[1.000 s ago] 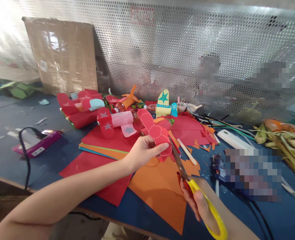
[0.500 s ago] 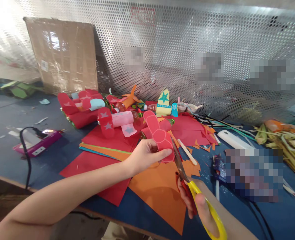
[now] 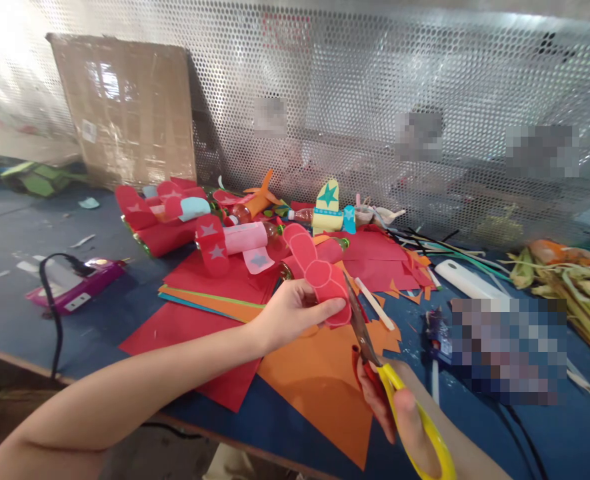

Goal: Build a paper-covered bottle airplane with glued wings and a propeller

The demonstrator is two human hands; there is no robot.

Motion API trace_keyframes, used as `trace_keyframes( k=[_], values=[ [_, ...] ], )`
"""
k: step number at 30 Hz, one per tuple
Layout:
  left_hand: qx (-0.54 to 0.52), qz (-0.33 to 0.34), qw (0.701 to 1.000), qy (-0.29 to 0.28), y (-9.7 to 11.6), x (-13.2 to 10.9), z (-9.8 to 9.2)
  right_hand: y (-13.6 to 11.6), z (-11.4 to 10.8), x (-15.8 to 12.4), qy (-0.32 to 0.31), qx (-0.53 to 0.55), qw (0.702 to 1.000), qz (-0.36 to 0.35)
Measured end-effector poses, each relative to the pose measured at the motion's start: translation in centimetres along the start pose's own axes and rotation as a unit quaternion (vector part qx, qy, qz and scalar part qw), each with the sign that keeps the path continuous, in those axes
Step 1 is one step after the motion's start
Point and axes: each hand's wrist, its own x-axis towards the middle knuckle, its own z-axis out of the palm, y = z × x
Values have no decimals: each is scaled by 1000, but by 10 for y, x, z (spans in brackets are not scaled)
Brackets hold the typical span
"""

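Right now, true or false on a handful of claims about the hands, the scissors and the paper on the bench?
1. The left hand pinches a red paper cutout shaped like a propeller. True.
2. The right hand grips the scissors, with the blades at the cutout's right edge. True.
3. The scissors have blue handles. False: the handles are yellow.
4. The cardboard sheet lies flat on the table. False: it stands tilted, leaning against the perforated metal panel.
5. An orange paper sheet lies on the table below the hands. True.
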Motion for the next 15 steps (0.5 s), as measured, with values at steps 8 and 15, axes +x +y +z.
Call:
trace_keyframes(
  k=[8,15],
  values=[
    [-9,-6,1000,5,0,0,-1,10,0,1,5,-12,1000,4],
    [-21,3,1000,0,-1,1,-1,17,0,3,10,-24,1000,16]
  ],
)
